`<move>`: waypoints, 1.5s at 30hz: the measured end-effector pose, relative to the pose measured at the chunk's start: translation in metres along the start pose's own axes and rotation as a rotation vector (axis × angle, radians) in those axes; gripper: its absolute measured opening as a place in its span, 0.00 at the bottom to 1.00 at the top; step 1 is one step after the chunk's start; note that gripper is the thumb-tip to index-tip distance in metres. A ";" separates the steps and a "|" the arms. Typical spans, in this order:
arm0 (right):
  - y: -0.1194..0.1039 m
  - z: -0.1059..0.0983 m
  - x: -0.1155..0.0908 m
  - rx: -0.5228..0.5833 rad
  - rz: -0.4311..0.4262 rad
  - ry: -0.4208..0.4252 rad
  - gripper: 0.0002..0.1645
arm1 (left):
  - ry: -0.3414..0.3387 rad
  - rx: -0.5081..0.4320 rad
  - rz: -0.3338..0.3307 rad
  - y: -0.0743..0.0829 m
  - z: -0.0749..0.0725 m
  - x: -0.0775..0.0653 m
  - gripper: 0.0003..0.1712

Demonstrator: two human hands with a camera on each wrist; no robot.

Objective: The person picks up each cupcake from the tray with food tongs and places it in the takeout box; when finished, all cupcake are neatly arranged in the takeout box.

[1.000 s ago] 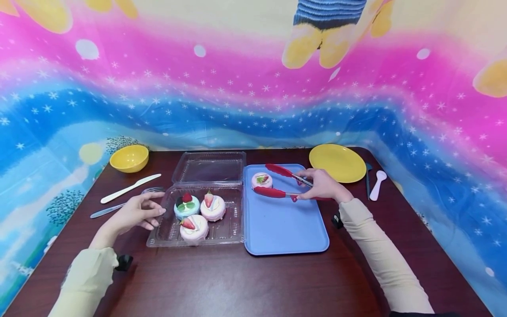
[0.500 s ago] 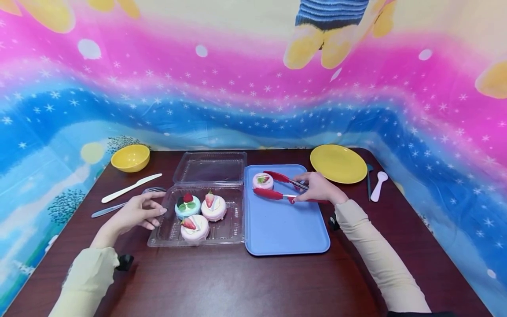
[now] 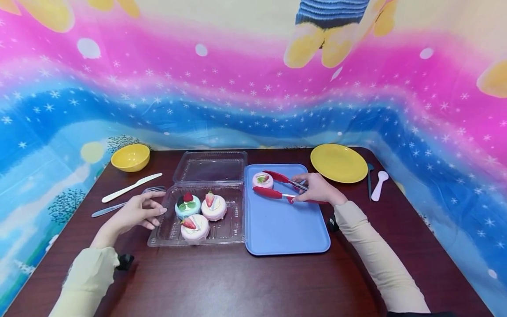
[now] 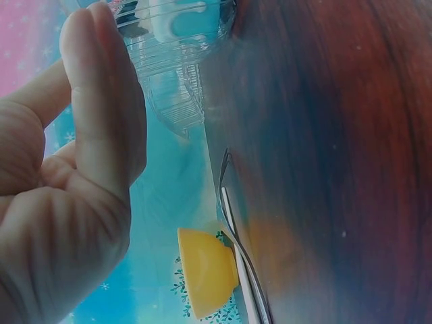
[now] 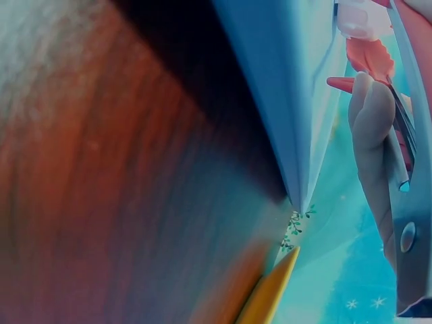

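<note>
My right hand [image 3: 318, 188] grips red-tipped metal tongs [image 3: 269, 193] over the blue tray [image 3: 286, 229]. The two red tips of the tongs lie on either side of a small pink toy cake [image 3: 259, 181] at the tray's far left corner. In the right wrist view, the metal arms of the tongs [image 5: 413, 256] run alongside my fingers. My left hand [image 3: 132, 214] has loosely bent fingers, with the fingertips right at the left rim of a clear hinged container [image 3: 231, 233]. Inside it sit a blue cake [image 3: 187, 210] and two pink strawberry-topped cakes [image 3: 195, 229].
Left of the container lie a fork [image 3: 107, 210] and a cream knife [image 3: 123, 191], with a yellow bowl [image 3: 130, 158] behind. A yellow plate [image 3: 338, 163], a dark utensil [image 3: 369, 185] and a pale pink spoon [image 3: 379, 187] are at the right. The container's lid [image 3: 211, 167] stands raised behind.
My right hand has moved slightly left and nearer, and the tips of the tongs have drawn closer together around the pink cake. My left hand holds its place.
</note>
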State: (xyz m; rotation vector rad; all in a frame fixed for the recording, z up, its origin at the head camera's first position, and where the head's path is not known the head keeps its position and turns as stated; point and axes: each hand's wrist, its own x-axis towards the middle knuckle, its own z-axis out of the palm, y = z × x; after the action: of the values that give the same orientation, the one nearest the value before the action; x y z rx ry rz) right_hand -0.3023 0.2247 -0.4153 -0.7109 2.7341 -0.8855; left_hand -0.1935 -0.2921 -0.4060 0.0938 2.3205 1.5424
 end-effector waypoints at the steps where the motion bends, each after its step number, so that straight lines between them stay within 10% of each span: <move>1: 0.000 0.000 0.000 -0.001 -0.003 -0.002 0.44 | 0.000 0.000 -0.001 0.000 0.000 0.000 0.41; 45: 0.002 -0.004 -0.011 0.012 -0.087 0.004 0.40 | 0.007 0.019 0.000 0.002 0.001 -0.001 0.41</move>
State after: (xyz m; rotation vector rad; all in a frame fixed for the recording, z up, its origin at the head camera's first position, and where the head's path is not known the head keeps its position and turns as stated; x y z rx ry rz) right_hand -0.2942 0.2335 -0.4132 -0.8322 2.7169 -0.9217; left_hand -0.1928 -0.2906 -0.4046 0.0935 2.3410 1.5228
